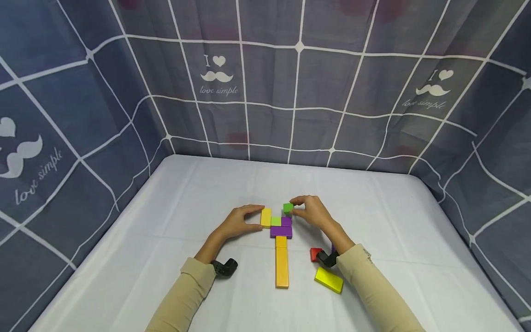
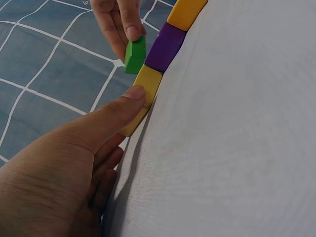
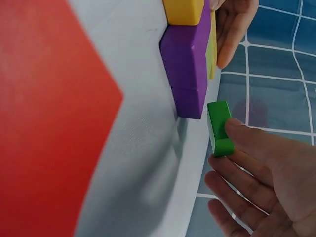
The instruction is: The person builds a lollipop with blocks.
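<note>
Head view, left to right. The left hand point(image 1: 238, 222) rests on the white-covered table point(image 1: 166, 240), thumb and fingers point(image 2: 133, 96) pinching a short yellow block point(image 1: 266, 217) at the left end of a flat arrangement of blocks. Just right of that block lies a light green block point(image 1: 275, 221), then a small purple block point(image 1: 286, 221); a wider purple block point(image 1: 281, 232) lies touching their near edges. From it a long orange-yellow block point(image 1: 281, 262) runs toward the person.

The right hand point(image 1: 312, 211) pinches a small dark green cube point(image 1: 288, 208) between thumb and fingers point(image 3: 247, 140). The cube is at the far right corner of the arrangement, just above the small purple block; whether it touches that block cannot be told.

Nearer the person and right of the long block, a red block point(image 1: 315, 254) lies loose beside the right wrist's black camera mount point(image 1: 327, 258). A yellow block point(image 1: 329, 280) lies apart, beside the right sleeve point(image 1: 373, 286). A checked blue curtain point(image 1: 290, 92) encloses the table on three sides.
</note>
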Demonstrator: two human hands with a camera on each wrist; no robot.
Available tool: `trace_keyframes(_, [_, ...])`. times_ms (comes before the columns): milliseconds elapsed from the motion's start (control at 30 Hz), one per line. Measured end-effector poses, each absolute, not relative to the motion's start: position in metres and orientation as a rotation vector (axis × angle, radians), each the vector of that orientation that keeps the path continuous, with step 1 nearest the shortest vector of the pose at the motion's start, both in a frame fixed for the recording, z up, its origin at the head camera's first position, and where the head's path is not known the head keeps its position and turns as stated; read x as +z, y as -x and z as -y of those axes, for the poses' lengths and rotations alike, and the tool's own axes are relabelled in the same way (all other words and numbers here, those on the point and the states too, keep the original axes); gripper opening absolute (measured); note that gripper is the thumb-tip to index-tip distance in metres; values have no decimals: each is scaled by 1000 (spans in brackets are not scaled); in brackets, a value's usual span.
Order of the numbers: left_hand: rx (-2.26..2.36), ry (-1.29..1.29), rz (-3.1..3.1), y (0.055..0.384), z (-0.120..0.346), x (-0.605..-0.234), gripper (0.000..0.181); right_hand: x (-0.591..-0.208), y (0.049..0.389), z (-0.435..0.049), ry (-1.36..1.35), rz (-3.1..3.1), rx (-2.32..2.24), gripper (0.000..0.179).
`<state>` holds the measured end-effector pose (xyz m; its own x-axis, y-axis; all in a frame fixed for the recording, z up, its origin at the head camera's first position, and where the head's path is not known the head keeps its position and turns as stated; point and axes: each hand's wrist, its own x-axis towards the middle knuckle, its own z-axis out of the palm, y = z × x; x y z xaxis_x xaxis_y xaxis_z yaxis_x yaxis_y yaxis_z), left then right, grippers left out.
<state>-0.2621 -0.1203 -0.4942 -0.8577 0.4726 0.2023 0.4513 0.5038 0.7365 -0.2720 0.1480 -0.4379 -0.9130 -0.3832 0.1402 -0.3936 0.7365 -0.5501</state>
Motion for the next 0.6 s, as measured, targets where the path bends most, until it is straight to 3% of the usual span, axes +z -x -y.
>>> trace_keyframes(600, [1307, -804, -2708, 260, 119, -493, 63, -445, 272, -153, -706, 2986, 931, 35])
